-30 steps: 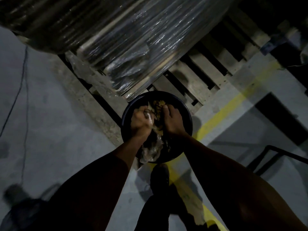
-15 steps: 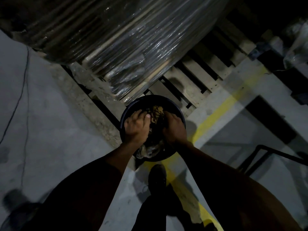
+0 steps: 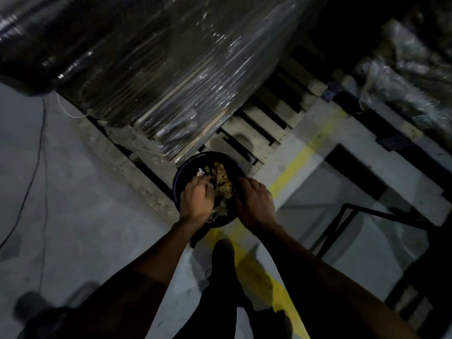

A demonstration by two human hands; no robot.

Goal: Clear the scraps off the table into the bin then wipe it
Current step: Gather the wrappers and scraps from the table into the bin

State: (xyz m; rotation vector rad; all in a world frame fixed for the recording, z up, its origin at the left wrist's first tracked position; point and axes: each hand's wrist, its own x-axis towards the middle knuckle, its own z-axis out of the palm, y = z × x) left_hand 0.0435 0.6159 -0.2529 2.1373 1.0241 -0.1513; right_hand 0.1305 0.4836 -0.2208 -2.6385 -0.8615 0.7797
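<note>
A dark round bin (image 3: 188,167) stands on the concrete floor against a wooden pallet. It holds brownish scraps (image 3: 221,178) and some clear crumpled plastic (image 3: 220,210). My left hand (image 3: 195,199) reaches over the bin's left side with its fingers stretched forward, and the fingertips are at a small white scrap (image 3: 200,172). My right hand (image 3: 254,204) hangs over the bin's right side, knuckles up. Its fingers bend down into the bin and are hidden from me.
A tall load wrapped in shiny film (image 3: 171,81) sits on the wooden pallet (image 3: 259,123) just behind the bin. A yellow floor line (image 3: 291,167) runs past on the right, near a black metal frame (image 3: 367,211). A thin cable (image 3: 36,167) lies on the left floor. My shoe (image 3: 222,255) is below the bin.
My left hand let go of the crumpled plastic it gripped a second ago, and its fingers are now straightened over the scraps. The view has pulled back and the bin looks smaller.
</note>
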